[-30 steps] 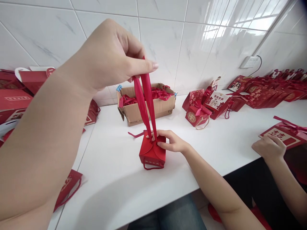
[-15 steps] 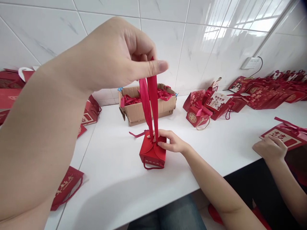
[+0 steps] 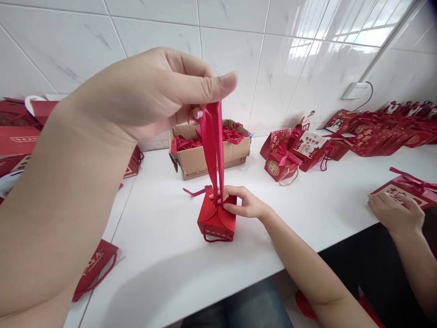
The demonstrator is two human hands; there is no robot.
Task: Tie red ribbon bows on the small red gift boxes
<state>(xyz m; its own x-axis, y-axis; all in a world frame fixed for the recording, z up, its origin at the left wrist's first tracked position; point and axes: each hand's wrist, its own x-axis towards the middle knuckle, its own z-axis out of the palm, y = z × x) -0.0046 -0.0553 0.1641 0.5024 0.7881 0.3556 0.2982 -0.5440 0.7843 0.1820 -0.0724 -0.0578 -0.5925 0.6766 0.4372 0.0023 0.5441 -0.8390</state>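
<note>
My left hand (image 3: 191, 86) is raised in the foreground, thumb and fingers pinched on a dark pink satin ribbon (image 3: 212, 141). Two strands of the ribbon hang taut from it down to the top of a small red gift box (image 3: 209, 214). The box stands on the white table with its curved flaps folded over and a red cord handle (image 3: 218, 240) at the front. My right hand (image 3: 246, 201) holds the box top from the right, thumb and fingers on either side of the ribbon strands. A short ribbon end (image 3: 196, 192) lies behind the box.
Behind stands a cardboard box (image 3: 211, 161) full of ribbons. Red gift boxes (image 3: 282, 164) stand to its right, with many more (image 3: 378, 132) along the wall. Other red packages (image 3: 97, 269) lie left. At far right, another person's hand (image 3: 398, 212) touches a ribboned box (image 3: 409, 193).
My left hand has turned and its wrist has dropped slightly, keeping the ribbon pinched. My right hand and the box have hardly moved. The other person's hand has shifted right.
</note>
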